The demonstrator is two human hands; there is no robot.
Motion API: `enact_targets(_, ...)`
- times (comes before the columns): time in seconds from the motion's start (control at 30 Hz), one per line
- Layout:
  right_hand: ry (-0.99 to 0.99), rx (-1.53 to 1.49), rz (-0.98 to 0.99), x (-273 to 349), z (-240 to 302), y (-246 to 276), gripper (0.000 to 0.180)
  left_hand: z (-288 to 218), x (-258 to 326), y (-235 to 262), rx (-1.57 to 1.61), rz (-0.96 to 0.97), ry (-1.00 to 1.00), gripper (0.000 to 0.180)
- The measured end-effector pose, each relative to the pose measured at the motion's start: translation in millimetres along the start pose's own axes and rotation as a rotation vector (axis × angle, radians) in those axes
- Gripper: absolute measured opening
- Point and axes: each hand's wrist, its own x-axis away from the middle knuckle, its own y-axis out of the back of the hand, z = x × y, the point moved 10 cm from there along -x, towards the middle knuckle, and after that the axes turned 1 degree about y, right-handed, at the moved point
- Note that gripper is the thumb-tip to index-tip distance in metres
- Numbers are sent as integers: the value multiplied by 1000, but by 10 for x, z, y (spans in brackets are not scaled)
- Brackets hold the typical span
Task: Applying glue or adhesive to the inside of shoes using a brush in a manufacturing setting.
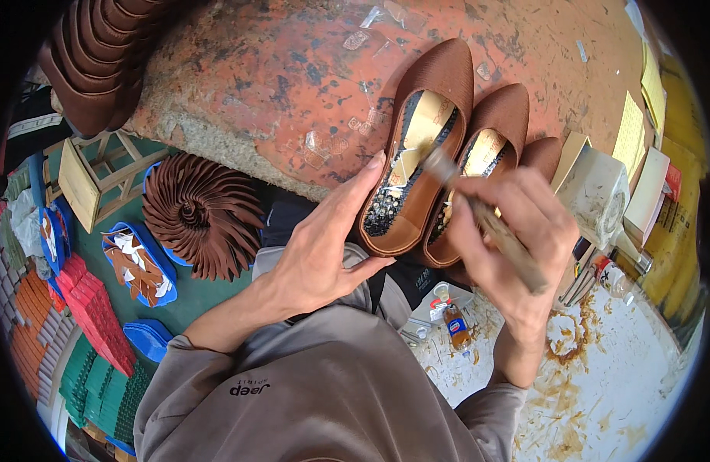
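A brown pointed slip-on shoe [434, 71] lies toe-away on the worn red work surface [293, 85]. My left hand [320, 235] is spread along its left side, thumb by the heel, fingers stretched out and touching the edge. In my right hand [517, 231] is a brush [441, 165] with a worn wooden handle, its bristles over the shoe's opening. White streaks [403, 171] show on the inside, above a dark patterned lining. A second brown shoe [505, 108] stands close on the right, partly covered by my right hand. The toe of another brown shoe [544, 154] shows beyond it.
Stacked brown shoe uppers [93, 61] stand at the far left; a coil of brown pieces [201, 215] sits below. Blue trays [143, 266], a wooden frame [82, 185] and red stacked pieces [97, 316] are at left. A bottle [457, 327] and a stained white surface [586, 385] are at right.
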Motion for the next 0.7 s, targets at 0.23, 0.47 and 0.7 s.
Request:
enact_targets(0.23,366,440,-443,47,-98,-284,30,-41,-12,-16,29,-11,0,117)
enact_targets(0.47,71,75,-44,476,314,-285,30,-20,-27,23,45,-31,48,112)
enact_targets(0.7,107,104,-319,153,78,-86,15,-421,90,37,-349,-192,-146,81)
